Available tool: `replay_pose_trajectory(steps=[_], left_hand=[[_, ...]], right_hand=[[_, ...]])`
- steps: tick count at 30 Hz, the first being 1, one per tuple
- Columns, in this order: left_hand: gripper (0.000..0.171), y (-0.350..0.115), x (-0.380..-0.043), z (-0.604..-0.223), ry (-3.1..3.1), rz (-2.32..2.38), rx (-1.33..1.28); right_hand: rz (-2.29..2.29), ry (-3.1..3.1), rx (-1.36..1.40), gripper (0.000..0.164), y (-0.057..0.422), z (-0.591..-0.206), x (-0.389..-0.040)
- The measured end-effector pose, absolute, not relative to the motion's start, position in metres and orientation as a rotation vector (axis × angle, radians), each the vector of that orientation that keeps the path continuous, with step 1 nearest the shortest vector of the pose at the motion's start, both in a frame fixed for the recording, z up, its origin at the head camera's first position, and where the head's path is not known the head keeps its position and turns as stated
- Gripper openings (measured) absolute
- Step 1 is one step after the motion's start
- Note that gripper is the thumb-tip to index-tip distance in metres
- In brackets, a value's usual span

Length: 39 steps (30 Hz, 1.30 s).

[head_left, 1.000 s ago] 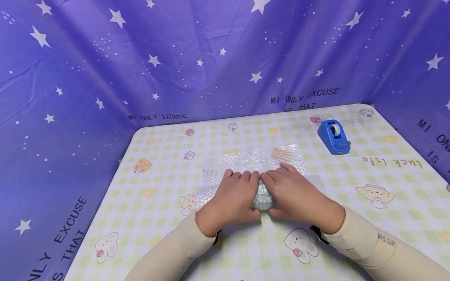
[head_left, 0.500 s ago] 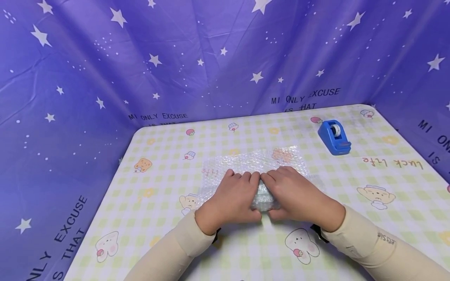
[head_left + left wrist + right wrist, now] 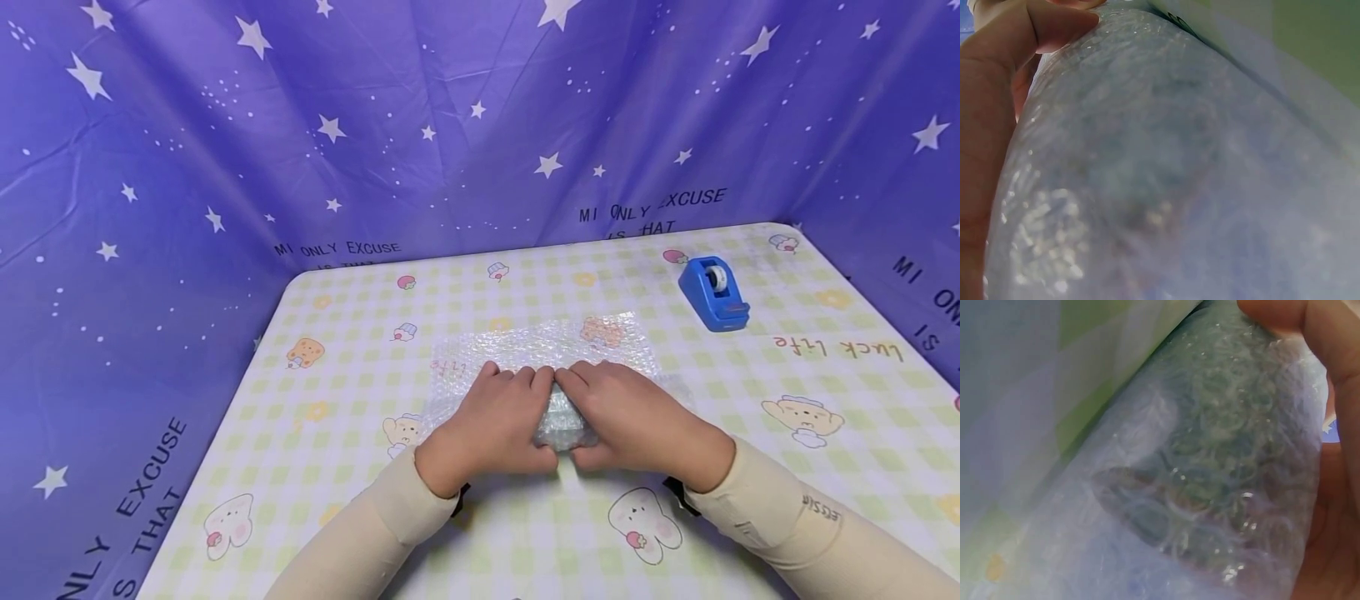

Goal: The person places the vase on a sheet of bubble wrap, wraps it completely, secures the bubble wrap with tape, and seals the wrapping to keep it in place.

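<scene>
A clear bubble wrap sheet point(image 3: 540, 343) lies on the table, its near part rolled round something. That bubble-wrapped bundle point(image 3: 561, 425) shows between the two hands in the head view. My left hand point(image 3: 495, 425) grips its left side, fingers curled over the top and thumb at the near side. On the right side my right hand point(image 3: 633, 417) holds it the same way. In the left wrist view the wrap point(image 3: 1129, 125) is blurred beside the thumb. Through the wrap point(image 3: 1229, 406) in the right wrist view, a greenish clear shape shows; its kind cannot be told.
A blue tape dispenser point(image 3: 712, 293) with a roll of tape stands at the back right of the table. The checked tablecloth point(image 3: 345, 467) has cartoon prints. Behind and beside the table hangs a purple curtain point(image 3: 420, 100) with white stars.
The right hand's outer finger, raised a second ago, has come down onto the wrap. Both hands otherwise stay in nearly the same place on the bundle.
</scene>
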<state>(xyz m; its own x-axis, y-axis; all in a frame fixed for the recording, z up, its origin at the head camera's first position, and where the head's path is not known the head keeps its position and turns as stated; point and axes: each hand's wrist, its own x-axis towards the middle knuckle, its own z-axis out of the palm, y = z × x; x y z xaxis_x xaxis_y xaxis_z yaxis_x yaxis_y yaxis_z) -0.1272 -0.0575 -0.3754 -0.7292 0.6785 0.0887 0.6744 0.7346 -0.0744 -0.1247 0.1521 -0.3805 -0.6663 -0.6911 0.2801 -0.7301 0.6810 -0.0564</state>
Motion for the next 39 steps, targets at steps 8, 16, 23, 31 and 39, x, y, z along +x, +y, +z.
replay_pose_trajectory(steps=[8,16,23,31,39], left_hand=[[0.075,-0.0573,-0.1278,-0.3753,-2.845,0.052,-1.11],[0.076,-0.0573,-0.1279,-0.3742,-2.857,0.038,-1.108],[0.076,-0.058,-0.1291,-0.3744,-2.899,0.01,-1.102],[0.078,-0.0581,-0.1305,-0.3736,-2.918,0.044,-1.096],[0.083,-0.0573,-0.1272,-0.376,-2.81,0.165,-1.034]], right_hand=[[0.232,-2.696,1.123,0.076,0.1514,-0.3807,-0.1239],[0.209,-2.705,1.121,0.079,0.1521,-0.3805,-0.1234],[0.183,-2.688,1.117,0.086,0.1536,-0.3816,-0.1237],[0.158,-2.663,1.125,0.09,0.1548,-0.3835,-0.1257],[0.143,-2.633,1.135,0.084,0.154,-0.384,-0.1282]])
